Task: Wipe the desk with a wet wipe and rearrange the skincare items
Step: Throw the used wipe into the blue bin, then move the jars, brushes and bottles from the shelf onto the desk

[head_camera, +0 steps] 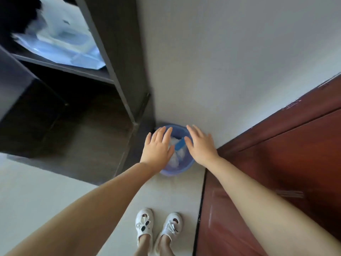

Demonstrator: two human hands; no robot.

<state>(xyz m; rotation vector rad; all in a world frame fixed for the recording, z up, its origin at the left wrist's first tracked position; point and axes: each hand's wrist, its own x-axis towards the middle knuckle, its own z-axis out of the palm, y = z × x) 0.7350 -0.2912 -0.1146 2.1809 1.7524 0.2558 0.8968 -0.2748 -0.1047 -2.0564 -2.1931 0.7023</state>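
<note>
At far left a dark shelf unit [103,58] rises, with blurred pale-blue packaging [60,43] lying on one shelf; its dark upright post runs down to the floor [36,191] just beside a blue waste bin [177,169]. The bin stands in the corner, against the white wall [221,61], its mouth facing up toward the camera. Inside lie crumpled white wipes [175,157] and a blue strip [180,145] slanting from lower left to upper right; which of the white pieces is the wet wipe cannot be told.

The left hand [156,146] hangs over the bin's left rim, fingers straight and spread, grip empty. The right hand [202,145] hangs over the right rim, fingers likewise straight and pointing toward the wall, holding nothing.

Right of the bin a reddish-brown wooden door [276,163] slants away, closing that side. Pale open floor lies on the near side, where two feet in white shoes [158,228] stand.
</note>
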